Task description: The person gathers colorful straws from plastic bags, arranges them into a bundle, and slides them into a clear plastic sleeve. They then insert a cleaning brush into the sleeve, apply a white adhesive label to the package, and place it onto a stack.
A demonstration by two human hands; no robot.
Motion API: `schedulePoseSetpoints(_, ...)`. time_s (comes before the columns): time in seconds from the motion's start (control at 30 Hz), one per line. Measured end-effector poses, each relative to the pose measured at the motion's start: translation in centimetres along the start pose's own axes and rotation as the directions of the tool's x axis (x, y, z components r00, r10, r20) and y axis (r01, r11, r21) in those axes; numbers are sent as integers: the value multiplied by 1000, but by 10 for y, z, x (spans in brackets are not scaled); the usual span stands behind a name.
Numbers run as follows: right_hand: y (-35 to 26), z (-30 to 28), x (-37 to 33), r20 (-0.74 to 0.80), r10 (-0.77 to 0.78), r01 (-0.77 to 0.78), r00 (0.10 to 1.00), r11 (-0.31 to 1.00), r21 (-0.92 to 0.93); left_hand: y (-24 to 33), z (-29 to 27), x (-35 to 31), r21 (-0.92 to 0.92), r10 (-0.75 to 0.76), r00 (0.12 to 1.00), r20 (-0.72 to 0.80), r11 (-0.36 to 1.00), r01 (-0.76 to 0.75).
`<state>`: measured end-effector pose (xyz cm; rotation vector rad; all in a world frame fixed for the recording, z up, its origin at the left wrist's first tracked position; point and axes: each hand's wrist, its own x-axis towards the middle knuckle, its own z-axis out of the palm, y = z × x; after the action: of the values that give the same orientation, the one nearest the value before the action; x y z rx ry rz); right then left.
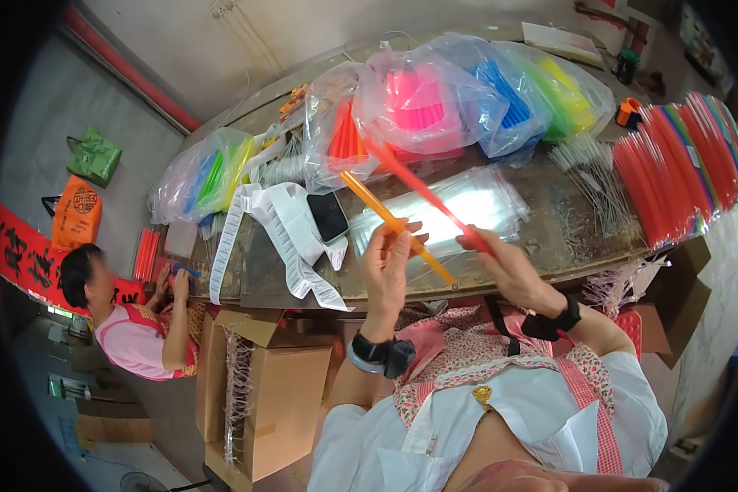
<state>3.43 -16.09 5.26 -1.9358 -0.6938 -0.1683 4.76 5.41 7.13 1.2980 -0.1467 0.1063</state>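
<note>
My left hand [388,264] is closed around a long orange plastic tube [366,197], which slants from upper left to lower right. A similar red plastic tube [419,187] is gripped in my right hand [504,261], its far end blurred and reaching over the bags. Both hands are raised above the near table edge, the two tubes apart at my fingers. Just beyond them lies a stack of clear plastic sleeves [488,201]. Clear bags at the back hold red tubes [346,135], pink tubes [414,98], blue tubes [504,92] and yellow-green ones [564,94].
A strip of white labels [283,238] trails over the table edge beside a dark phone [327,216]. Thin wire brushes [592,176] and packed red bundles [660,168] lie at right. An open cardboard box [283,402] stands below left; a co-worker [143,324] sits at far left.
</note>
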Motion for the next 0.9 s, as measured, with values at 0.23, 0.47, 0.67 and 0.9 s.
schedulePoseSetpoints(0.23,-8,26,-6,180,309,-334,934,934,126,-13,17,5,-186,-126,990,-59,976,113)
schedulePoseSetpoints(0.47,-10,12,28,285,32,88,958,913,-398,-37,-38,15,-596,-297,950,-93,781,185)
schedulePoseSetpoints(0.67,41,-34,184,0,-238,174,971,711,-681,-41,-45,1,-576,-388,922,9,751,322)
schedulePoseSetpoints(0.9,133,1,286,105,44,71,993,492,-868,-47,-61,-19,-634,-435,894,109,662,400)
